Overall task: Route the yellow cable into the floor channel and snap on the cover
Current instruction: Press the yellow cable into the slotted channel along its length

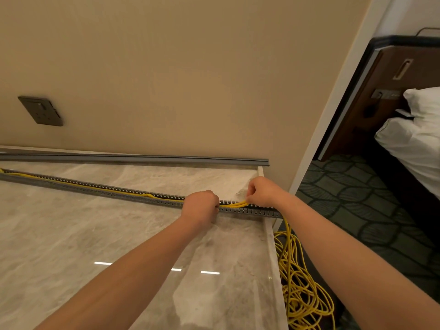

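While both hands' grips pinch the thin yellow cable (234, 204) into the slotted grey plastic floor channel (95, 186), left hand (201, 206) and right hand (260, 190) are mid-routing; pressing the remaining slack down likely precedes fitting the long grey cover strip (142, 158).

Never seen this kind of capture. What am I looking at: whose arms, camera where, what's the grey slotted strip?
No robot here: one wide-angle camera worn on a person's head, looking down at their bare arms. The grey slotted strip is an open floor channel lying on a marble surface. The left hand presses at the channel; the right hand pinches the yellow cable just above it. Spare cable hangs over the edge in a loose pile on the carpet. The cover lies apart, along the wall.
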Demonstrator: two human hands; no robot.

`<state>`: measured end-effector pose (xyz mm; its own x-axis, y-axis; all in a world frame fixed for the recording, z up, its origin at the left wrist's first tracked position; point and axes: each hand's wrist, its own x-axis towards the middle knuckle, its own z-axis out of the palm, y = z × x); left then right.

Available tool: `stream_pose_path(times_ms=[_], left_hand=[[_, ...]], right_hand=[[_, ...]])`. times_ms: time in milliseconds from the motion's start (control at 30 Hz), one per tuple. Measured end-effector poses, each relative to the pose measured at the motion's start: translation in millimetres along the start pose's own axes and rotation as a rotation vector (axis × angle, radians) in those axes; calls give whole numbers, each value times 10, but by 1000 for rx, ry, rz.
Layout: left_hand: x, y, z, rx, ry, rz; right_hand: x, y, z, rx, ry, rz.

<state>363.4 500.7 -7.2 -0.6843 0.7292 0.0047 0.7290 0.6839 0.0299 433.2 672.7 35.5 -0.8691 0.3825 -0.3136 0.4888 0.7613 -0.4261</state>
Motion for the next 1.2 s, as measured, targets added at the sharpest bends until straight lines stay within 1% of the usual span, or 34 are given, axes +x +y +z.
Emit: stream_pose_path(times_ms=[133, 233, 333, 400, 567, 700, 800, 867, 933, 1067, 1133, 1200], left_hand=[[-6, 127, 17, -32, 85, 110], [41, 328, 43, -102, 110, 168], [91, 454, 83, -164, 94, 137], [116, 459, 112, -159, 82, 109], [155, 449, 124, -141, 83, 88], [221, 459, 75, -108, 51, 77], [239, 480, 46, -96, 26, 71], [236, 502, 41, -72, 22, 61], [220, 541, 24, -24, 20, 53], [208, 618, -20, 40, 2, 61], [229, 638, -43, 49, 0, 55], [254, 650, -48, 61, 0, 46]], right_hand=[[-15, 62, 78, -72, 48, -24], [-40, 77, 100, -84, 62, -30], [-62, 80, 139, -112, 79, -42], [-74, 90, 187, -149, 109, -57], [-136, 126, 298, -217, 249, -134], [-182, 191, 341, -246, 351, -203], [-207, 274, 277, -273, 455, -204], [-229, 353, 270, -223, 489, -128], [-269, 429, 313, -120, 498, -1], [-310, 553, 482, 61, 428, 281], [-289, 601, 540, 291, 368, 386], [-278, 618, 582, 521, 323, 418]])
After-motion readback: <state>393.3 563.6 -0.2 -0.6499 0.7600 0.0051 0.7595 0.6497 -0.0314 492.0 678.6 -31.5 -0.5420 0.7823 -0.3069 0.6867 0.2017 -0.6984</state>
